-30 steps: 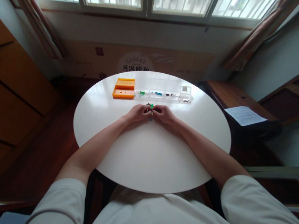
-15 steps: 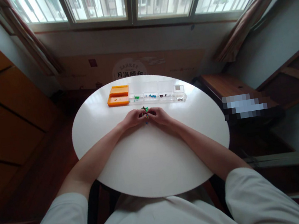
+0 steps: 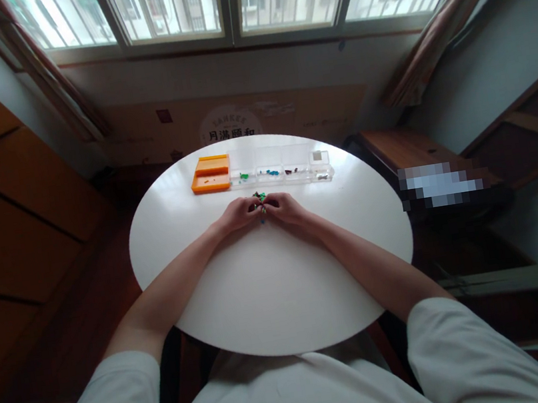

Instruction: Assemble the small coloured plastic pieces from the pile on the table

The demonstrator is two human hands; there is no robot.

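Over the middle of the white table, my left hand (image 3: 239, 212) and my right hand (image 3: 282, 206) meet, fingers closed in a pinch. Between their fingertips is a small cluster of green and dark building blocks (image 3: 259, 197), held from both sides. Its exact shape is too small to make out, and the fingers cover part of it. A tiny blue piece (image 3: 262, 220) shows just below the fingertips; whether it is joined to the cluster I cannot tell.
Beyond my hands stand an orange open-lidded box (image 3: 211, 188) with a few tiny pieces and clear compartment boxes (image 3: 282, 178) holding green, blue and dark pieces. The round white table (image 3: 283, 294) ends close to my body. A wooden bench (image 3: 392, 146) is at the right.
The camera view has shifted slightly. My hands stay together around the small cluster, with hardly any visible movement.
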